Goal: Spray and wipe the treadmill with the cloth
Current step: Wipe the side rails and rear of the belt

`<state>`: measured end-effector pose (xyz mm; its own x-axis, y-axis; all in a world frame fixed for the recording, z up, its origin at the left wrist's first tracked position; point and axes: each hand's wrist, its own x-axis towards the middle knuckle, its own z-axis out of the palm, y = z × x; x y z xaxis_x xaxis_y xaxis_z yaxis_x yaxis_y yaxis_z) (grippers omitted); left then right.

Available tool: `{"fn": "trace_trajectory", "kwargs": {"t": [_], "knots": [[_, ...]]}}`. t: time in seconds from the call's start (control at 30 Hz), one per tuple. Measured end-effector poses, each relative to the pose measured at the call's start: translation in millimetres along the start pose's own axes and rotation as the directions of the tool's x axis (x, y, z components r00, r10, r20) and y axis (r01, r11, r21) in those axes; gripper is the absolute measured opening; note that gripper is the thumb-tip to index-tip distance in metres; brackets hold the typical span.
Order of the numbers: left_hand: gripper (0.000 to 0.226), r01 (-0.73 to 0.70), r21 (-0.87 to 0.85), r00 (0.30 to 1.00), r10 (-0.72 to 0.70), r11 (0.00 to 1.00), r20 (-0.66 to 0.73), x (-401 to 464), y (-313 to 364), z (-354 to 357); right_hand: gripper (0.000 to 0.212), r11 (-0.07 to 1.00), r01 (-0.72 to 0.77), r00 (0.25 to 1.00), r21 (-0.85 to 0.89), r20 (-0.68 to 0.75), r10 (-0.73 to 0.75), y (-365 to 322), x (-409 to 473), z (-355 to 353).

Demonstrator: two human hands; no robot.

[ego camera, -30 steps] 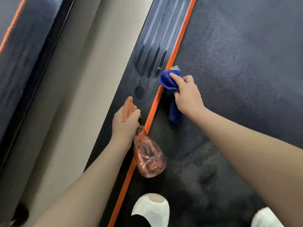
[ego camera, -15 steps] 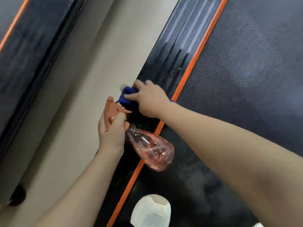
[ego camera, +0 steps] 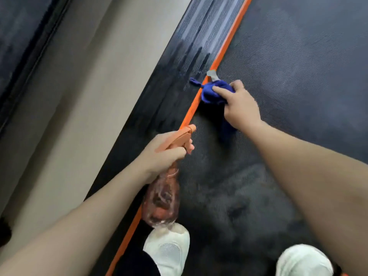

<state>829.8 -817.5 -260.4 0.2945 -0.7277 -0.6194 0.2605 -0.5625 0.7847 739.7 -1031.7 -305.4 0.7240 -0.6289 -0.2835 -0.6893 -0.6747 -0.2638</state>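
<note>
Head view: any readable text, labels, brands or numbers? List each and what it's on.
None readable.
Spray bottle: no label or print shows on the clear body or orange trigger head.
Blue cloth: a small grey tag sticks out at its top; too small and blurred to tell if it bears text.
Treadmill belt and side rail: no markings visible.
White shoes: no logo visible.

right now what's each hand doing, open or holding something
Left hand: grips the orange-headed spray bottle.
Right hand: grips the blue cloth at the treadmill's orange stripe.
</note>
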Motion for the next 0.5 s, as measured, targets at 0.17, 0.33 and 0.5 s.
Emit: {"fn": "trace_trajectory", "kwargs": {"t": [0.17, 0.33, 0.5], "knots": [[0.03, 0.108, 0.272, 0.991, -0.082, 0.956, -0.103, 10.8, -14.0, 18.5, 0.047, 0.968, -0.19, 0.978, 0.161, -0.057, 0.201, 51.0, -70.2, 22.0], [0.037, 0.159, 0.315, 0.981, -0.113, 0.936, -0.16, 14.9, -21.2, 29.2, 0.047, 0.957, -0.282, 0.959, -0.068, -0.058, 0.279, 47.8, -75.5, 34.9], [0.015, 0.14, 0.201, 0.974, -0.098, 0.97, -0.206, 21.0, -17.6, 29.7, 0.058, 0.973, 0.195, 0.954, -0.127, 0.256, -0.158, -8.7, -100.4, 46.8]]}}
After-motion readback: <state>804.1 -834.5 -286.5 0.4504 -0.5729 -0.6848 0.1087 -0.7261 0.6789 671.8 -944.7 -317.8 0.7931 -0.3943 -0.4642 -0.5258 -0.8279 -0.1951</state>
